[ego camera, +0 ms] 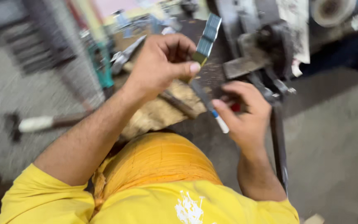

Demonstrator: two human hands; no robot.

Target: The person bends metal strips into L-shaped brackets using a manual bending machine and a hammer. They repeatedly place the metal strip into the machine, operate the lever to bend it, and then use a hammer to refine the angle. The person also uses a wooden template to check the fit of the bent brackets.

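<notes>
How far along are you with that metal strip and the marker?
Done: nothing finished shows; the view is blurred. In hand: the left hand pinches a folded metal strip upright, and the right hand grips a blue-and-white marker pen just below it. Left: the pen tip is not on the strip, and the bench machine stands untouched.

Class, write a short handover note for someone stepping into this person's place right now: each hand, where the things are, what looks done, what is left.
Left hand: raised, grip closed on a folded grey metal strip, pinched at its lower end, the rest sticking up.
Right hand: grip closed round a thin pen-like tool with a white and blue tip, pointing down-left; a red thing is partly hidden under the fingers.
Nearby: a dark metal machine just ahead, a wooden block below the left hand, a white-handled tool on the floor.
Done: strip and tool picked up.
Left: tool tip not yet touching the strip; the picture is blurred, so finer detail is unclear.
</notes>
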